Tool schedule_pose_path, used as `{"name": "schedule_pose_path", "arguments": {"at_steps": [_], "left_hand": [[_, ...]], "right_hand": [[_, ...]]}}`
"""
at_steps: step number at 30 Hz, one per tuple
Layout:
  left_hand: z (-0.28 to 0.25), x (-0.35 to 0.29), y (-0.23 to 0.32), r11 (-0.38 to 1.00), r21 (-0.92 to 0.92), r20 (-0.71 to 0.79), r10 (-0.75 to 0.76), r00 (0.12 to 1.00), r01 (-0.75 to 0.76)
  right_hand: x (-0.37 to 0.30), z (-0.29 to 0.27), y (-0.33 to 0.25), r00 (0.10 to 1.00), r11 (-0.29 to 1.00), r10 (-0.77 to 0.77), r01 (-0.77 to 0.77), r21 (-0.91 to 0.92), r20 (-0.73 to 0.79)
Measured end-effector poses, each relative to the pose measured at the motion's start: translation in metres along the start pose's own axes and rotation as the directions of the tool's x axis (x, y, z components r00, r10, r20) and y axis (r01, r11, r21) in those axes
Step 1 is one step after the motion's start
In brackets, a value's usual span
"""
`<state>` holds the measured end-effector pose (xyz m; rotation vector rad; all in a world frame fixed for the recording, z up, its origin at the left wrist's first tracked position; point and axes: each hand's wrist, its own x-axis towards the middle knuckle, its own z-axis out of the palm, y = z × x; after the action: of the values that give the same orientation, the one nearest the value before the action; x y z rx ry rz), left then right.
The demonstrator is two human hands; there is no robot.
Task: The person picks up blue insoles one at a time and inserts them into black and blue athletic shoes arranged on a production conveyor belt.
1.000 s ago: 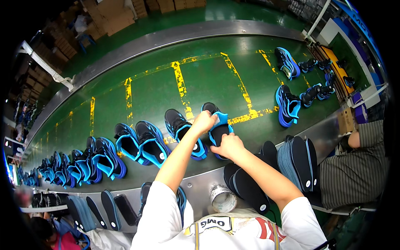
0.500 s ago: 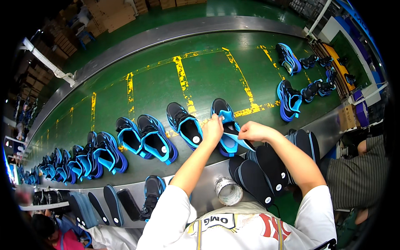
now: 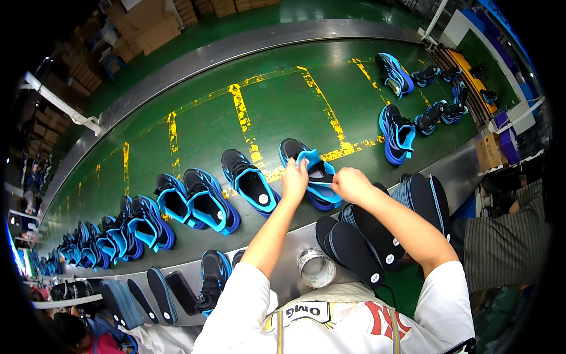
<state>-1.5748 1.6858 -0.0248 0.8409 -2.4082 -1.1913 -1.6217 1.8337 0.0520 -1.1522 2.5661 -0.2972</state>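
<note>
A black-and-blue sneaker (image 3: 292,148) lies on the green conveyor belt before me, its opening toward me. My left hand (image 3: 294,180) is closed at the left of that opening, pinching the light-blue tongue or collar; the exact spot is hidden by the fingers. At the heel side, my right hand (image 3: 352,186) is closed on the end of a dark insole (image 3: 321,179), which reaches into the shoe. Just to the left is another sneaker (image 3: 253,184) with a round white label inside. Stacked black insoles (image 3: 354,251) lie below my right forearm.
A tape-like ring or tub (image 3: 316,267) stands on the metal ledge. More insoles (image 3: 421,200) sit to its right. A phone (image 3: 183,292) and insoles (image 3: 160,289) lie at left. Rows of sneakers (image 3: 153,221) line the belt. A person in a striped shirt (image 3: 501,248) sits at right.
The insole has gone from tilted above the heel, light-blue underside showing, to deeper inside the shoe. The belt's shoes and markings appear slightly further left in view.
</note>
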Motion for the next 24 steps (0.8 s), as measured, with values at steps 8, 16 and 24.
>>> {"name": "schedule_pose_path", "arguments": {"at_steps": [8,16,24], "left_hand": [[-0.014,0.012,0.009,0.988,-0.096,0.244,0.139,0.960,-0.119],[-0.022,0.010,0.022,0.978,0.038,0.272,0.188,0.944,-0.205],[-0.028,0.024,0.006,0.982,-0.184,0.354,0.018,0.935,0.051]], "right_hand": [[0.014,0.012,0.004,0.960,0.945,0.254,-0.272,0.179,0.121],[0.022,0.049,-0.005,1.000,0.996,-0.008,0.007,-0.087,-0.007],[-0.001,0.023,-0.017,0.994,0.980,0.089,-0.077,-0.184,0.058]]}}
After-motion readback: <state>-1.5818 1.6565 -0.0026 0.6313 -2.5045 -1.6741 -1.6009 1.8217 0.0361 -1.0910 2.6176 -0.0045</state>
